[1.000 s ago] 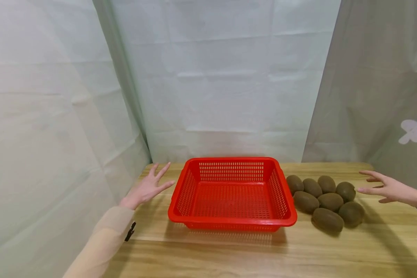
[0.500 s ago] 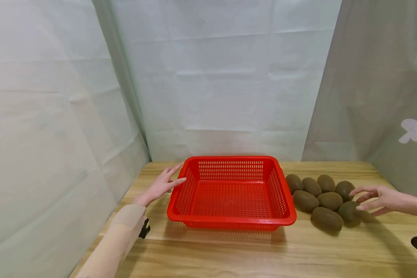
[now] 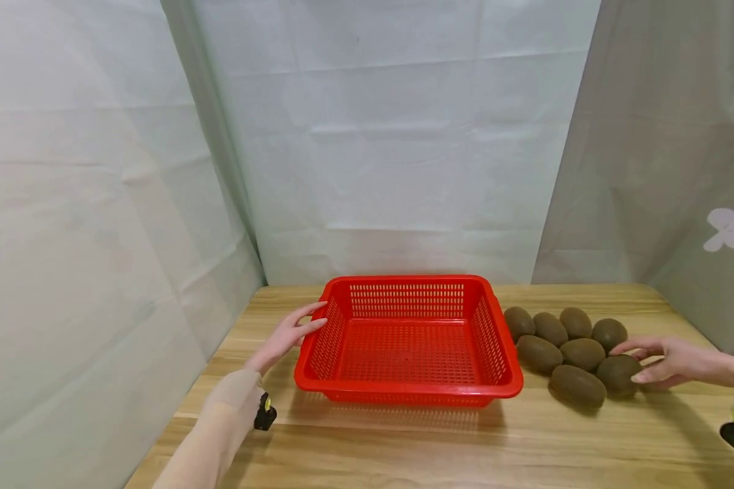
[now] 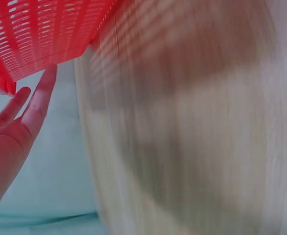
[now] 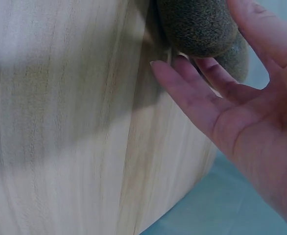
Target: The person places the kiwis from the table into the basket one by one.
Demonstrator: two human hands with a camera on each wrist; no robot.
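Observation:
A red slotted plastic basket [image 3: 408, 392] stands empty in the middle of the wooden table [image 3: 404, 445]. My left hand [image 3: 308, 323] reaches to its left rim, straight fingers touching the edge; the left wrist view shows the hand [image 4: 31, 100] just beside the basket's wall [image 4: 45, 34]. Several brown kiwis [image 3: 559, 339] lie in a pile right of the basket. My right hand [image 3: 637, 363] cups the nearest right-hand kiwi [image 3: 614, 370], thumb above and fingers below. In the right wrist view the fingers [image 5: 202, 83] lie fairly straight under that kiwi [image 5: 197, 24].
Pale fabric sheets [image 3: 397, 149] wall in the table at the back and on both sides. The table's right edge [image 5: 182, 196] runs close to my right hand. Bare wood lies in front of the basket.
My left hand moved right and nearer, from the bare table to the basket's left rim. My right hand came down and left from the far right onto a kiwi.

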